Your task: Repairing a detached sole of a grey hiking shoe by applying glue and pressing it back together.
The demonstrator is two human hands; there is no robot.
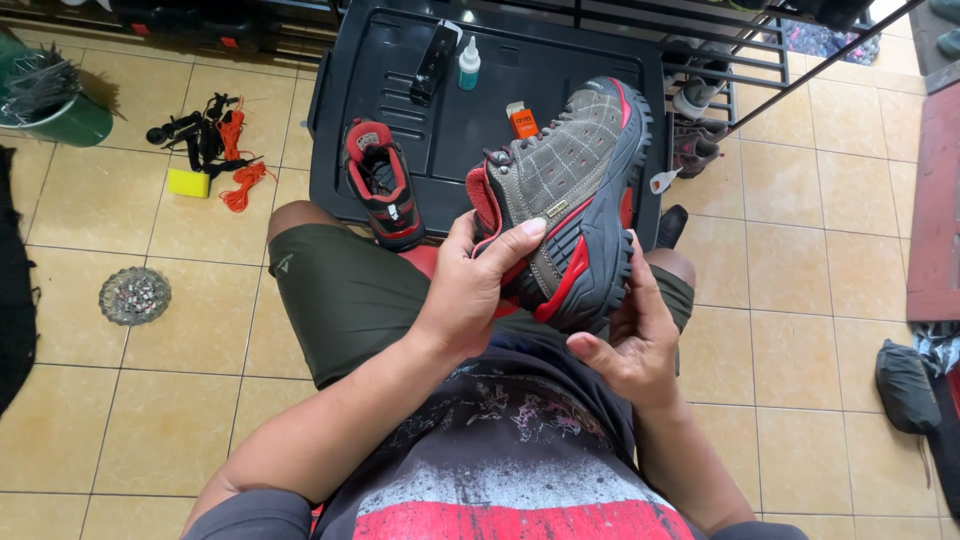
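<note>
Beige square floor tiles (800, 250) with dark grout run all around me, lit by even daylight. A round metal drain cover (134, 296) sits in the floor to my left. A green bucket (60, 110) stands at far left. A black metal shoe rack (720, 60) crosses the upper right. A red mat (938, 200) edges the right side.

Both hands grip a grey-and-red hiking boot (575, 190): left hand (475, 290) at nine o'clock, right hand (628, 345) at five. Its mate (383, 185) stands on a black tray (560, 70) at ten o'clock.
</note>
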